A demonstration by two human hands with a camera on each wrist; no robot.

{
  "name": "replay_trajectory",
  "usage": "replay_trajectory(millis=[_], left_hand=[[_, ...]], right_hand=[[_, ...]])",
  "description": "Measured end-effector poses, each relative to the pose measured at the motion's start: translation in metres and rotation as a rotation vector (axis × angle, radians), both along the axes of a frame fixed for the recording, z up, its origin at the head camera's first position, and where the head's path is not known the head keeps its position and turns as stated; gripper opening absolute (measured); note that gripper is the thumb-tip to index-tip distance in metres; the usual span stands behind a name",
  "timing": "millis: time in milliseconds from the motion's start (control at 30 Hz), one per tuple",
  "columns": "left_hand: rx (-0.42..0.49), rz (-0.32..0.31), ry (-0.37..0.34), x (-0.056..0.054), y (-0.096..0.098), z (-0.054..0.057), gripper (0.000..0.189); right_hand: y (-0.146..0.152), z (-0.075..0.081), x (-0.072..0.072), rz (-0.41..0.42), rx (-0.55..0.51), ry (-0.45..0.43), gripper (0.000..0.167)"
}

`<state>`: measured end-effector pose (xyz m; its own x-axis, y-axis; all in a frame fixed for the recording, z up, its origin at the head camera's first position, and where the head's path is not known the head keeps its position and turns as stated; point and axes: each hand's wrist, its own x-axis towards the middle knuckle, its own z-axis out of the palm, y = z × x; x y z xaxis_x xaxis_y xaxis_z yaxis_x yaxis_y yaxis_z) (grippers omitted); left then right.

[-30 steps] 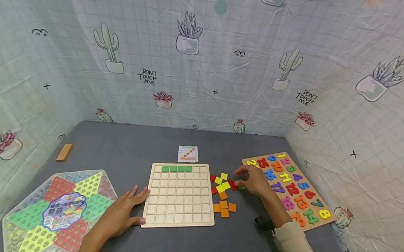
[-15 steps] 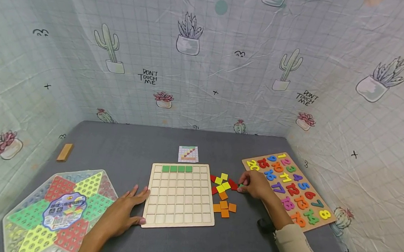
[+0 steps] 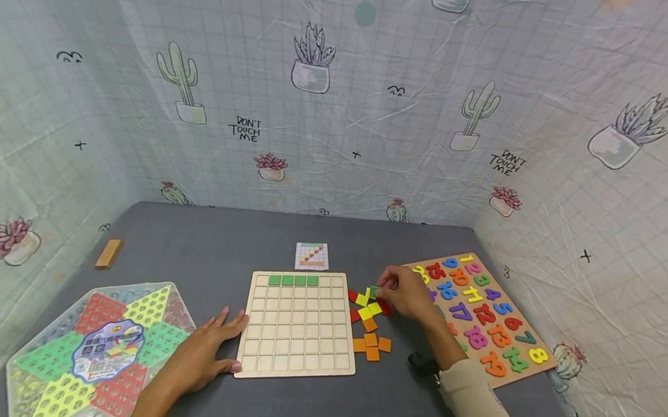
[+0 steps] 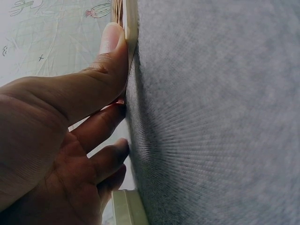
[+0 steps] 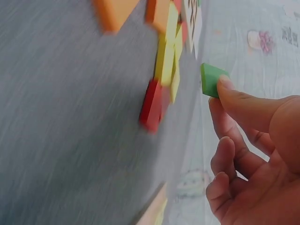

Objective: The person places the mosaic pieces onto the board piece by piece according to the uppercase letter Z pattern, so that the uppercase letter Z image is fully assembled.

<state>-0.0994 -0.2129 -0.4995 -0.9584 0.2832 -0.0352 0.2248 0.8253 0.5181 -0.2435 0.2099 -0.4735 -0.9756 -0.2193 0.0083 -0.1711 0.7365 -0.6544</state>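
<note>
My right hand (image 3: 409,294) pinches a small green square tile (image 5: 213,78) between thumb and fingertips, lifted over the loose tiles. Below it, several yellow tiles (image 3: 365,313) and red tiles (image 3: 386,308) lie in a loose heap. Orange tiles (image 3: 372,353) are nearer the front. A square wooden grid board (image 3: 296,346) lies left of them, with a row of green tiles (image 3: 293,280) in its top row. At the board's left side rests my left hand (image 3: 202,353), fingers extended and thumb (image 4: 111,40) touching the edge near the front corner.
A small pattern card (image 3: 311,257) lies behind the board. On the right is a wooden number puzzle (image 3: 506,368) with coloured numerals. At left, a clear-cased hexagonal board game (image 3: 105,351) sits near the left forearm, and a wooden block (image 3: 108,254) lies farther back.
My right hand has closed its fingertips on the green tile beside the number puzzle, lifted it, and moved left over the yellow and red tiles. My left hand has stayed at the board.
</note>
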Motion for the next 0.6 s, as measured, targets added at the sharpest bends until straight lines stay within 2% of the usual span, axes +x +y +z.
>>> replay_trajectory(millis=[200,367,600], left_hand=[[-0.003,0.004,0.001,0.0,0.0,-0.001,0.092],[-0.008,0.008,0.0,0.0,0.0,0.0,0.093],[-0.003,0.006,0.003,0.0,-0.001,-0.001,0.093]], right_hand=[[-0.033,-0.001,-0.005,0.021,-0.034,0.019,0.012],[-0.059,-0.004,-0.012,0.08,-0.067,0.036,0.011],[-0.087,-0.01,-0.025,0.111,-0.044,0.028,0.012]])
